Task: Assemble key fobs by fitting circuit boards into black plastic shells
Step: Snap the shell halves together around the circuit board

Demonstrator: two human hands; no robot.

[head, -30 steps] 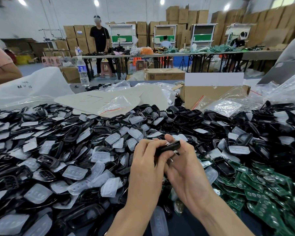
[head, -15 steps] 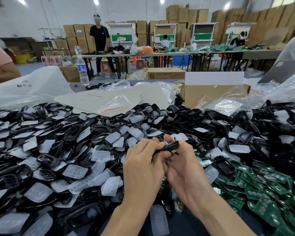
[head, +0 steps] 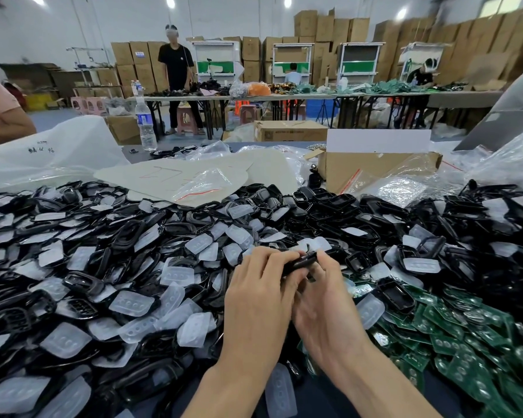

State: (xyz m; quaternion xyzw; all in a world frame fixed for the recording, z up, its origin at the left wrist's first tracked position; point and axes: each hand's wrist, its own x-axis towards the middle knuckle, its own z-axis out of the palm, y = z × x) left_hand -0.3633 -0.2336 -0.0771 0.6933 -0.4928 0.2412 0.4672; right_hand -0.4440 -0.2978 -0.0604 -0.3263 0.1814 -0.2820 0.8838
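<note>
A black shell (head: 300,262) is held edge-on above the heap, approx. centre of view, pinched betw. the left hand (head: 260,297) and right hand (head: 329,312), both curled round it. Probably light, stiff, glossy plastic, a bit slippery; best gripped by its long edges. Circuit boards (head: 465,342) are piled at right.

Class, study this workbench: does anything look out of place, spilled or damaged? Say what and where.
Nothing looks damaged or spilled. Black shells and translucent button pads lie mixed in one loose heap, with green circuit boards piled at the right; that looks like working stock. The left hand and right hand both hold a single shell.
</note>
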